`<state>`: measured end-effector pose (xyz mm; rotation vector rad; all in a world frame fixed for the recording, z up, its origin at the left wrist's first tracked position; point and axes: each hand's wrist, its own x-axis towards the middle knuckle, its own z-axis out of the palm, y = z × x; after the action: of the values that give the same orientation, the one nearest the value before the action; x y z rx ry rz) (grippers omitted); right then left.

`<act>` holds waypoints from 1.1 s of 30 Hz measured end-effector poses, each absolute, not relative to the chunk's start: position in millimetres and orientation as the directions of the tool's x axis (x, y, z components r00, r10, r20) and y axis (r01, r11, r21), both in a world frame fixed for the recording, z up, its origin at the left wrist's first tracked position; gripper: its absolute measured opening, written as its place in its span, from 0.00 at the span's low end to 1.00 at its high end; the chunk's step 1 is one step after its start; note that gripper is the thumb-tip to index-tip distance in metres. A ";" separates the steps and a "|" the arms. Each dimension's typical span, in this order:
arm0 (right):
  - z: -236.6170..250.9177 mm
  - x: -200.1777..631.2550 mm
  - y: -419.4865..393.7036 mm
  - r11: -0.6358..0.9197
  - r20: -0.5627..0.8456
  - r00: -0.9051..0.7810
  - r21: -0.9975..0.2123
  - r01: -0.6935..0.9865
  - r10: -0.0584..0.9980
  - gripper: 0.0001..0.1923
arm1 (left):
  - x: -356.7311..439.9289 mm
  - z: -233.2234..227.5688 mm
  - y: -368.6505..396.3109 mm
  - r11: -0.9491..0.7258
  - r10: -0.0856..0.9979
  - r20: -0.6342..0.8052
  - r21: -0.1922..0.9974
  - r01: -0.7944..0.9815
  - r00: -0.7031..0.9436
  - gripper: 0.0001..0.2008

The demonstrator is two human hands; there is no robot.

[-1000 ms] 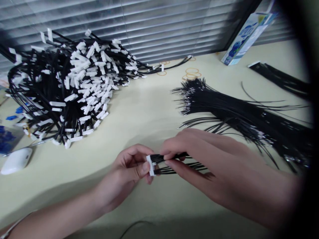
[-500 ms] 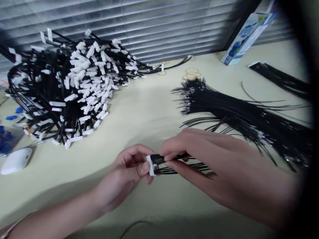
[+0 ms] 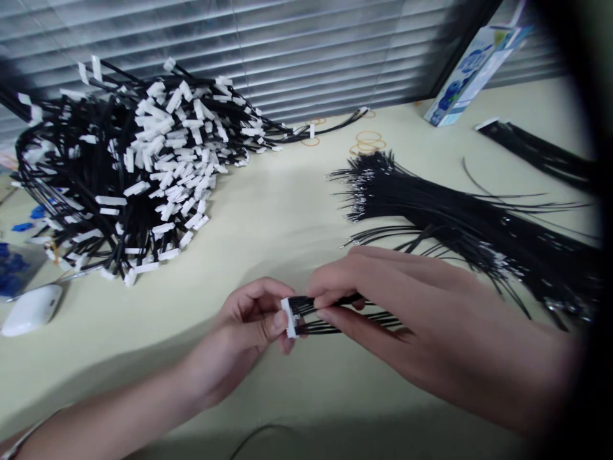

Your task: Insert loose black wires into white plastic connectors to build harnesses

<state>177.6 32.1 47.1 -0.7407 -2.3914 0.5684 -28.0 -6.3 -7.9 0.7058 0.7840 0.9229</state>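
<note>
Between the thumb and fingers of my left hand (image 3: 256, 322) is a small white connector housing (image 3: 290, 317). Several thin black wires (image 3: 320, 328) run from its right side, in an upper and a lower group with a gap between them. My right hand (image 3: 407, 313) is closed, its thumb and forefinger pinching black wire a little right of the connector. The rest of those wires passes beneath my right hand, where it is hidden. Just behind that hand lies a thick bundle of loose black wires (image 3: 421, 198) with shiny metal terminals at the ends.
On the left is a big heap of black cables with white connectors (image 3: 177, 147). A white case (image 3: 32, 310) sits in front of it. Rubber bands (image 3: 368, 142) and a drink carton (image 3: 462, 80) are at the back, near the blinds. Another black cable bundle (image 3: 531, 150) lies far right.
Almost nothing differs. Both hands keep their grip on the connector and the wires, with only a very slight shift of the right fingers.
</note>
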 end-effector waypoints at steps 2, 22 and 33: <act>45.3 177.8 31.5 0.757 0.393 -0.685 -0.540 0.367 0.613 0.20 | -28.3 -8.4 -6.8 0.427 0.883 -0.274 0.805 -0.412 0.381 0.08; 46.2 173.8 31.5 0.739 0.401 -0.671 -0.583 0.339 0.624 0.16 | -27.9 -8.8 -6.0 0.428 0.880 -0.254 0.789 -0.441 0.400 0.06; 45.3 172.5 30.6 0.733 0.423 -0.673 -0.626 0.267 0.607 0.11 | -28.1 -6.8 -6.1 0.443 0.877 -0.279 0.784 -0.435 0.392 0.05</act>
<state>172.5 30.6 45.3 -0.6570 -2.3021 0.7023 -28.1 -6.1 -6.8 0.6794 0.7635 0.9190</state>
